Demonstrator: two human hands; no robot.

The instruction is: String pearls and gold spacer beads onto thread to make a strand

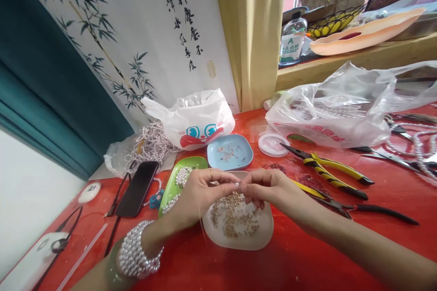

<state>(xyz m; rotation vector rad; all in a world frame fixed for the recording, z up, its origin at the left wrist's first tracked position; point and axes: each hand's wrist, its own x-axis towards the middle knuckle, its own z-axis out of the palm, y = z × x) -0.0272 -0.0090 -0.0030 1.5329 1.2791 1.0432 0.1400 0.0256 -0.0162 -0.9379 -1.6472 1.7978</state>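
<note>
My left hand [205, 189] and my right hand [265, 185] meet fingertip to fingertip over a white tray [218, 241] that holds many small gold beads [234, 218]. Both hands are closed in a pinch. A tiny pale, shiny bit shows between the fingertips, too small to name. A thin clear thread [202, 227] hangs below my left hand. Strands of silvery beads [138, 250] wrap my left wrist, beside a green bangle [118, 266]. Partly behind my left hand lies a green tray [196, 162] with pearly beads [183, 176].
Behind stands a blue tray [246, 157] with small metal pieces, near a spool [273, 144]. Pliers [331, 175] and scissors [392, 157] lie right. A phone [138, 188] and bead strands [153, 145] lie left. Plastic bags [205, 120] line the back of the red table [287, 263].
</note>
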